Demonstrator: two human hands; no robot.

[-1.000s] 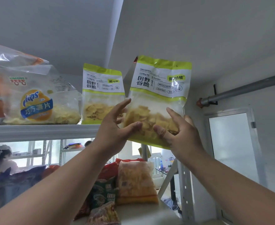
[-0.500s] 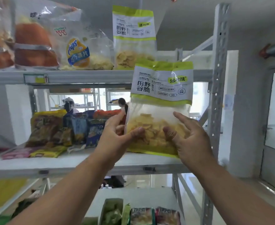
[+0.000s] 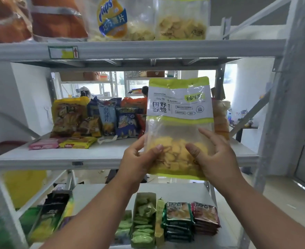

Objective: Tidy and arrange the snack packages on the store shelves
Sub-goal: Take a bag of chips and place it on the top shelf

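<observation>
We've got the chip bag [image 3: 179, 126] upright in both hands, left hand [image 3: 139, 159] and right hand [image 3: 214, 157] gripping its lower corners, in front of the middle shelf [image 3: 58, 157]. Looks like mid-placement; next we'd need to set it standing in that free spot.

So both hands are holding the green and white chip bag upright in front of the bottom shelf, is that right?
Not quite. The head view shows the left hand and right hand holding the chip bag upright, but in front of the middle shelf, not the bottom one.
</observation>
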